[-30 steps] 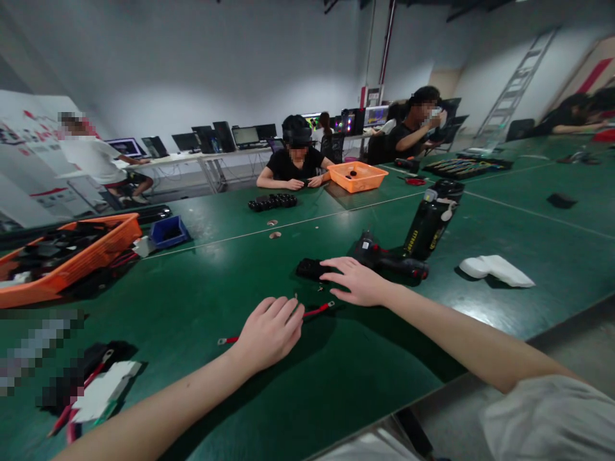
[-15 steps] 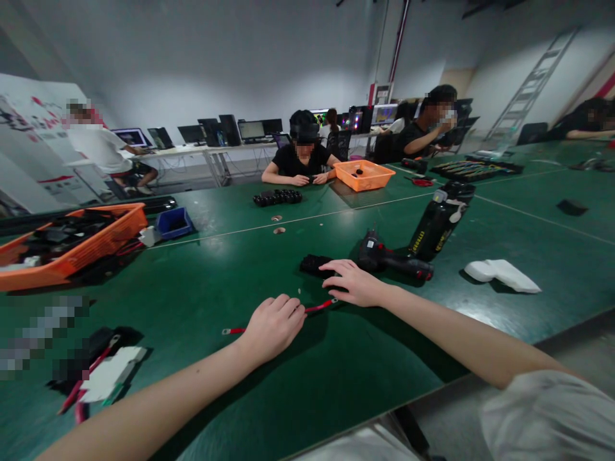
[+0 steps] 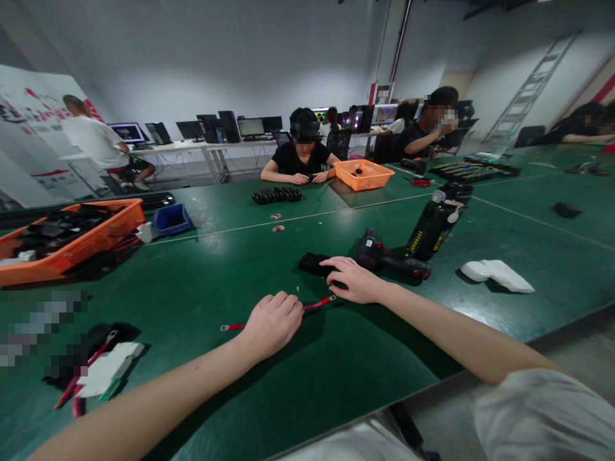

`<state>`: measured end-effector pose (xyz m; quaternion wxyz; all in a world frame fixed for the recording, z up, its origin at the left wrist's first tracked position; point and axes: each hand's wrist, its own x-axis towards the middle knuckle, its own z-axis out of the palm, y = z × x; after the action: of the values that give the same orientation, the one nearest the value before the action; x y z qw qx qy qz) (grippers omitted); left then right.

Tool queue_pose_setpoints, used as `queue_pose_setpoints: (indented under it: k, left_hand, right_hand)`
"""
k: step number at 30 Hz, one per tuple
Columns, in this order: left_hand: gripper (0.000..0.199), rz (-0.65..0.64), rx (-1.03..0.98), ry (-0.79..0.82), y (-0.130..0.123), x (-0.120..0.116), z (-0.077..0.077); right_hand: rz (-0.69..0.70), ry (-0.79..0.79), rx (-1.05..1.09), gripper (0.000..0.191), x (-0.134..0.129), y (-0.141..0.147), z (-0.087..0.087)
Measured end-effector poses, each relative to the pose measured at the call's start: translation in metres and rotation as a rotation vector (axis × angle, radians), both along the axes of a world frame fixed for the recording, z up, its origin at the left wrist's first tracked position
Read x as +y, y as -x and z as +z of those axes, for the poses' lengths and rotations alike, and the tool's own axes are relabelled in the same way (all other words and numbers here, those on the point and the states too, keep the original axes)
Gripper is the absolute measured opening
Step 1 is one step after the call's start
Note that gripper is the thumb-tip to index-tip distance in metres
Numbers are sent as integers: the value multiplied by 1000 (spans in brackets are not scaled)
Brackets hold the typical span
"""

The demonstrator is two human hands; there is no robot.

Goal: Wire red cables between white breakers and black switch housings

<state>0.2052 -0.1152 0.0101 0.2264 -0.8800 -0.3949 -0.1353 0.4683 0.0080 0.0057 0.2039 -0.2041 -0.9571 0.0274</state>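
Note:
My left hand (image 3: 275, 320) is closed around the middle of a red cable (image 3: 317, 305). Both ends of that cable stick out past my fingers, each tipped with a metal ring terminal. My right hand (image 3: 355, 282) is held just beyond the cable's right end, thumb and fingers apart. Its fingertips are at a small black item (image 3: 313, 262) on the table; whether they touch it I cannot tell. Behind the right hand lies a black cordless screwdriver (image 3: 384, 256) with red marks.
A black cylinder with yellow lettering (image 3: 435, 221) leans beyond the screwdriver, and a white angular piece (image 3: 497, 275) lies to the right. At left are an orange basket (image 3: 103, 240), a blue bin (image 3: 173, 221) and a white block (image 3: 110, 368) with red cables. A co-worker (image 3: 302, 157) sits opposite.
My right hand's thumb and fingers have shifted slightly, a little to the right of the cable's end. The left hand keeps its hold on the cable. The whole view has moved a little.

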Motion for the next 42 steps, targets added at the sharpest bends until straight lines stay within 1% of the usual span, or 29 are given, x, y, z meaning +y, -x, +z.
queue_pose_setpoints:
  k: [6,9,21,32,42]
  left_hand:
    - [17,15,7,-1,-1,-1,0]
    - [17,13,4,2,0,-1,0]
    - [18,2,2,-20,0,-1,-1]
    - [17,19,-32,-45,-3,0,0]
    - [19,21,-8,-46,-3,-1,0]
  right_hand:
    - [-6,-8,-15,9,-2,-1,4]
    - [-1,-4,-30,5,-2,-2,7]
    - [46,76,6,8,-1,-4,13]
    - [41,82,-3,7,0,-4,12]
    - [35,89,-10,8,0,-5,12]
